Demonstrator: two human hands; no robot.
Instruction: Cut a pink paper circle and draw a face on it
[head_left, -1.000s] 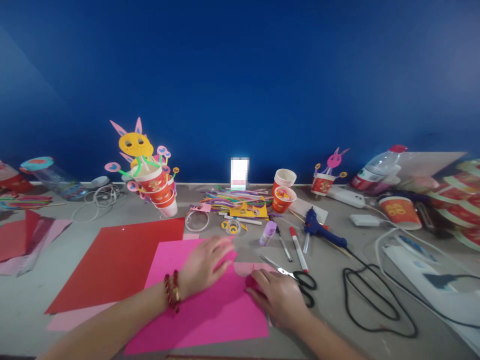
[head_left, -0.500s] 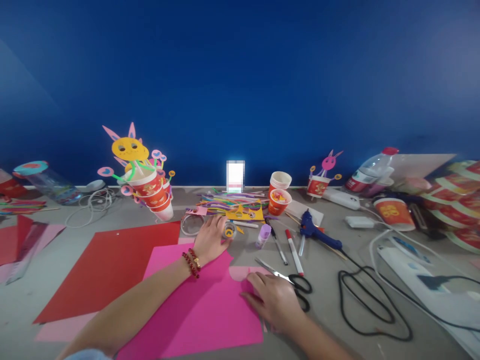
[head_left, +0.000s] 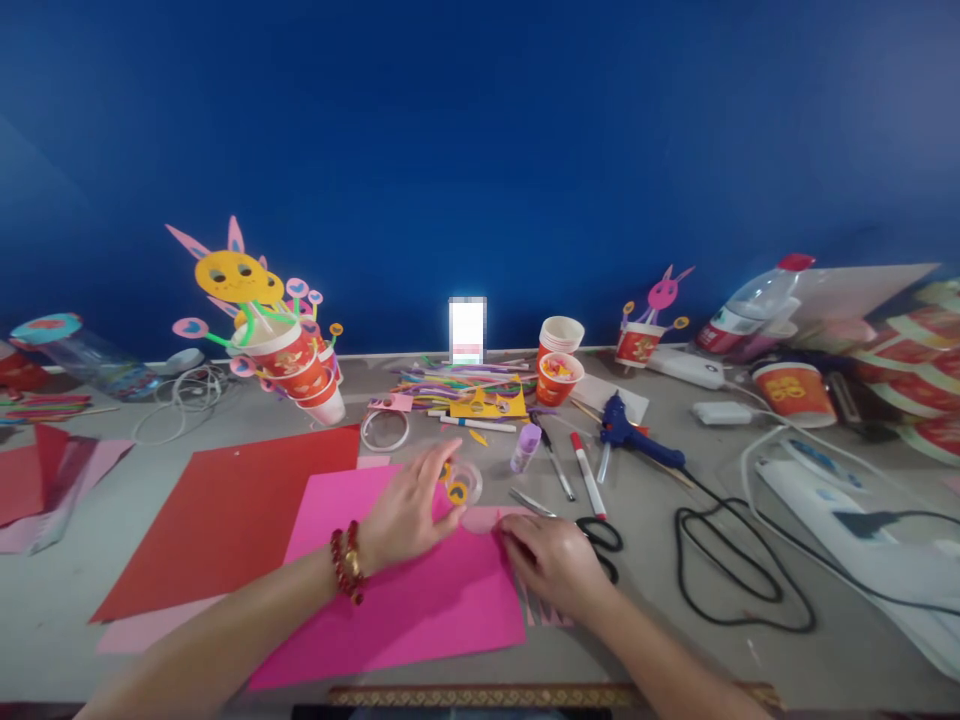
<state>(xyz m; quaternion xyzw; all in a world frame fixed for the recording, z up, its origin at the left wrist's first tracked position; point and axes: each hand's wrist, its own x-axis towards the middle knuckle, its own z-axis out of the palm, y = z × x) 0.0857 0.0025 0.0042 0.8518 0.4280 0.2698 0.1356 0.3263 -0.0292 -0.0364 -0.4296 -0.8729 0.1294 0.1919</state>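
My left hand (head_left: 412,508) is over the bright pink sheet (head_left: 420,600). Its thumb and fingers curve around a small clear round dish or ring (head_left: 474,482), whose exact kind I cannot make out. Yellow paper discs (head_left: 456,492) with dark hearts show in or under it. My right hand (head_left: 559,555) rests at the sheet's right edge, fingers drawn together at a light pink paper piece (head_left: 480,519). What the fingertips hold, if anything, is hidden. Black-handled scissors (head_left: 600,535) lie partly behind that hand. Thin pink strips (head_left: 551,612) lie below it.
A red sheet (head_left: 225,520) lies left. Beyond stand stacked cups with a yellow rabbit face (head_left: 231,277), pipe cleaners (head_left: 465,378), a glue stick (head_left: 526,447) and a cup of paper bits (head_left: 559,385). A red marker (head_left: 589,477), blue glue gun (head_left: 637,442) and cable (head_left: 679,560) lie right.
My left hand has drawn the clear round piece towards me, off the spot near the pens. My right hand's fingers have closed together at the sheet's edge. The view has tilted down slightly.
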